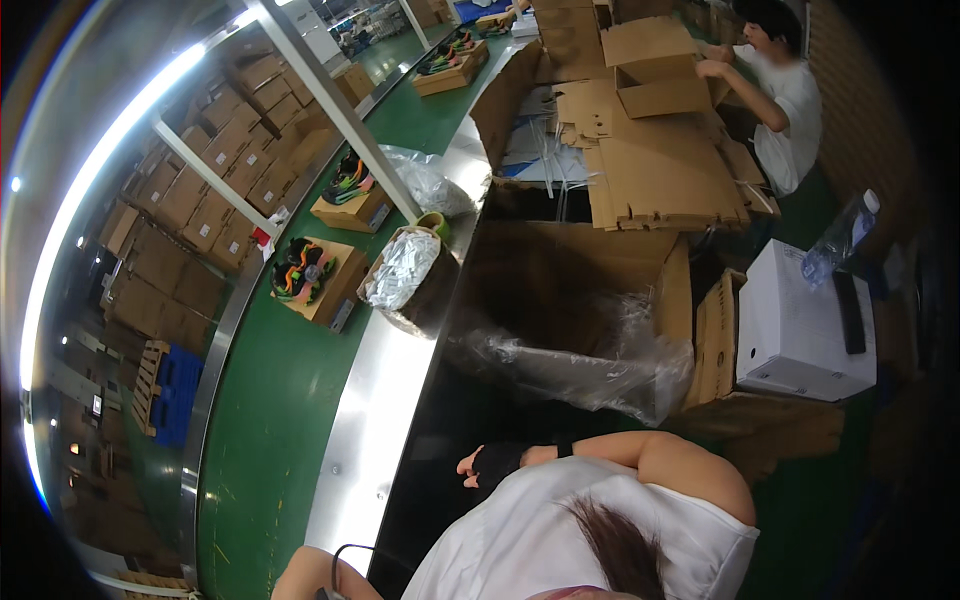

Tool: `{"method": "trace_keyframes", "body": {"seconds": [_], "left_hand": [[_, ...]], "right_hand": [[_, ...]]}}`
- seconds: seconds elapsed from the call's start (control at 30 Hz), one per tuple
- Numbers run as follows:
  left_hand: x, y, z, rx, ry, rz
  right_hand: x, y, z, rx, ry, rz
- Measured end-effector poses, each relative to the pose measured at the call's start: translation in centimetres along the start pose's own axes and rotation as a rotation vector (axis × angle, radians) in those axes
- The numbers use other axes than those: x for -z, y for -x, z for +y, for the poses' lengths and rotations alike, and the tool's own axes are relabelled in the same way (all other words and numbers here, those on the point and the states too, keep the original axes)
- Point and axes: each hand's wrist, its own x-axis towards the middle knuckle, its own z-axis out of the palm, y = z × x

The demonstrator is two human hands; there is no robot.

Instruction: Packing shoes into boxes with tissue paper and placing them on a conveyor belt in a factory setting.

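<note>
**A:** What kind of room is this?

**B:** A big work hall. A long green belt (270, 400) runs past a shiny metal table (375, 400), and stacks of brown boxes fill shelves beyond it.

**A:** Where are the person's hands?

**B:** The right hand (487, 464) wears a dark fingerless glove. It is bent in close to the white shirt, just above the chest. The fingers curl loosely and hold nothing. The left hand is hard to find. Only a bare arm (310, 572) shows at the bottom edge, with a thin black cord (350, 552) beside it, so I cannot tell if that hand is open or closed. The two are well apart.

**A:** What is nearest the right hand?

**B:** A big open brown cardboard box (580, 280) lined with clear crinkly plastic (585, 365). It sits just ahead of the hand, not touching it.

**A:** What else is ahead?

**B:** Ahead and to the left, a small box of shiny plastic bags (400, 270). Farther left, colourful shoes on flat brown boxes (310, 275) ride the belt. Off to the right stands a white box (800, 325) with a clear water bottle (838, 240). Far ahead, another person in a white shirt (785, 100) folds cardboard by a pile of flat cardboard sheets (660, 175).
</note>
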Motion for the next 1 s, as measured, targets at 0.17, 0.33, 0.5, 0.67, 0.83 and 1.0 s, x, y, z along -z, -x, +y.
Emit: {"method": "trace_keyframes", "body": {"seconds": [0.17, 0.33, 0.5, 0.67, 0.83, 1.0], "left_hand": [[0.0, -3.5, -3.7, 0.088, 0.009, 0.013], [0.4, -5.5, -5.1, 0.114, 0.0, 0.029], [1.3, -6.6, -3.7, 0.065, -0.003, 0.018], [1.8, -7.4, -0.4, -0.02, 0.014, -0.005], [2.9, -7.5, -3.8, 0.075, 0.126, -0.032], [-0.2, -6.0, -11.6, 0.367, 0.205, 0.013]], "right_hand": [[1.1, 1.6, 2.1, 0.001, -0.058, -0.02], [2.5, 3.0, 1.9, -0.029, -0.087, 0.048], [3.3, 2.7, 3.4, -0.076, -0.078, 0.011], [4.1, 2.7, 3.8, -0.055, -0.064, -0.038], [4.5, 4.7, 3.6, -0.062, -0.053, -0.017], [1.6, 6.4, 1.1, 0.032, -0.068, -0.079]]}}
